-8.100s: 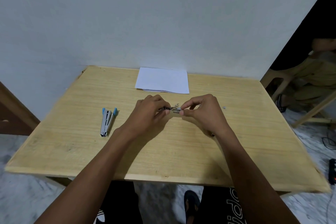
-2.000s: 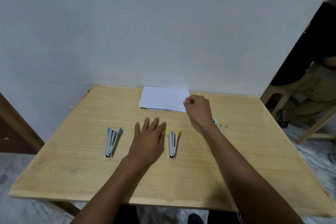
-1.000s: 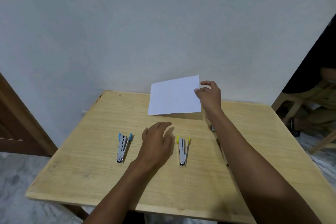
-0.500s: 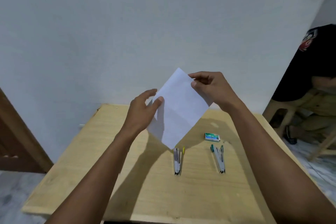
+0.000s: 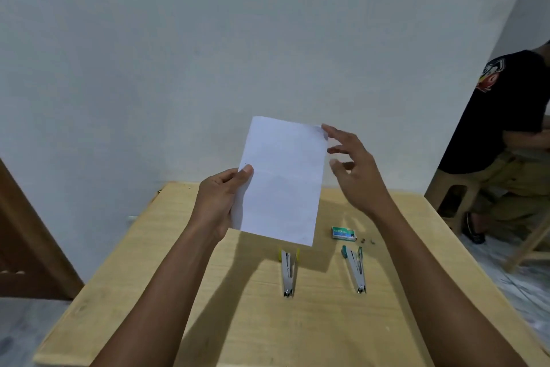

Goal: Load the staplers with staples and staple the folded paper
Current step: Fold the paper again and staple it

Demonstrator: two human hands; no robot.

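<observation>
One paper [image 5: 282, 182] aloft, left hand [image 5: 218, 200] pinching its edge, right hand [image 5: 354, 176] spread at corner

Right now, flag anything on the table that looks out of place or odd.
Only a few small loose bits lie scattered on the table right of the green staple box, too small to identify. The yellow stapler and the teal stapler lie flat.

The small green staple box [image 5: 344, 233] on the table [image 5: 148, 292] bore "No.10" in pale print, the rest of its label too small to read.
</observation>
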